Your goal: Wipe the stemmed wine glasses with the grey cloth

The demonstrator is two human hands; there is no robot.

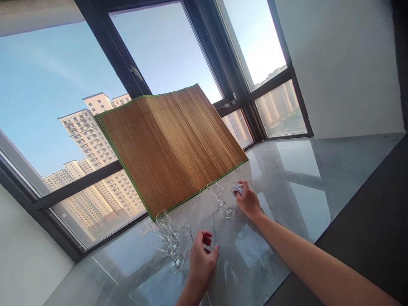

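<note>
My right hand (249, 201) is closed around a bunched white-and-grey cloth (236, 189), held just above the grey stone sill. Left of it stand two small clear stemmed glasses, the nearer one's foot (228, 212) close to my wrist. My left hand (203, 259) is low in the middle with its fingers curved and the thumb apart; I see nothing held in it. To its left stands a cluster of clear stemmed glasses (177, 263), their bowls overlapping in view. The glasses are so transparent that some outlines are hard to make out.
A brown bamboo mat (172, 148) with green edging stands upright behind the glasses, leaning towards the dark window frame (219, 55). The glossy grey sill (287, 170) runs right to a white wall (347, 68). Its front edge drops to a dark area (357, 229). Tall buildings show outside.
</note>
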